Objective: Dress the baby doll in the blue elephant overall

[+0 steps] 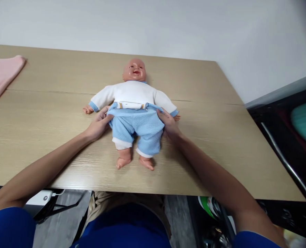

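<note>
A baby doll (134, 90) lies on its back on the wooden table, head toward the wall and bare feet toward me. It wears a white top with light blue cuffs. Light blue fleece pants (137, 122) with white leg hems cover its legs. Above their waistband shows the edge of a white diaper (132, 105) with yellowish marks. My left hand (99, 124) pinches the waistband at the left side, and my right hand (169, 123) grips it at the right side. The waistband is stretched between both hands; some fingers are hidden behind the cloth.
A pink cloth (2, 75) lies at the table's far left. The table (51, 137) meets a pale wall behind. To the right stands a dark object with a metal bar (284, 158) and a teal part. Below the front edge are a white device (40, 197) and assorted items.
</note>
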`<act>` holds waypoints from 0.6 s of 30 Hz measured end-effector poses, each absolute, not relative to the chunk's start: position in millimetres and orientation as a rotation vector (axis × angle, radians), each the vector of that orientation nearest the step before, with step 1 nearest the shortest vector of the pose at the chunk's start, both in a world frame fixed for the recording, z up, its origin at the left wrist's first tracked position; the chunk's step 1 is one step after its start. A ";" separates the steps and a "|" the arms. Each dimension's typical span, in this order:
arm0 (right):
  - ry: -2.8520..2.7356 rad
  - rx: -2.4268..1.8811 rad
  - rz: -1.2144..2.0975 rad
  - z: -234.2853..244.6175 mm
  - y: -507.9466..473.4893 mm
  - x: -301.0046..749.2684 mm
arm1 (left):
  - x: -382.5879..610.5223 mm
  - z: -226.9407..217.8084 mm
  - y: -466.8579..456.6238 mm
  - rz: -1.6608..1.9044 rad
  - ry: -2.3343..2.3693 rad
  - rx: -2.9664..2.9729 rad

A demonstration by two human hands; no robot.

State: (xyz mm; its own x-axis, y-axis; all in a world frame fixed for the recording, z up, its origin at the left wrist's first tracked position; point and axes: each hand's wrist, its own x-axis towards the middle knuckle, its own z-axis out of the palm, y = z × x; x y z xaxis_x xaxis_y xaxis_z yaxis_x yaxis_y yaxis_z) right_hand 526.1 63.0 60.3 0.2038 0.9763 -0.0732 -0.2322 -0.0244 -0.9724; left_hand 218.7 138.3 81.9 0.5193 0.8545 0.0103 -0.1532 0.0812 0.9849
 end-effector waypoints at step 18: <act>-1.239 -1.189 0.946 85.1 114.7 536.7 | 215.5 110.2 198.5 0.644 0.633 1.445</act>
State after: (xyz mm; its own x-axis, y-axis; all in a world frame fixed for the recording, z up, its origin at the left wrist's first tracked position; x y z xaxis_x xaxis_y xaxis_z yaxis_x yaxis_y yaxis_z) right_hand 536.7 114.7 85.1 0.1275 0.9753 0.1804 0.0826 0.1708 -0.9818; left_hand 215.5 198.5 110.2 0.6818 0.7315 -0.0047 -0.0181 0.0233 0.9996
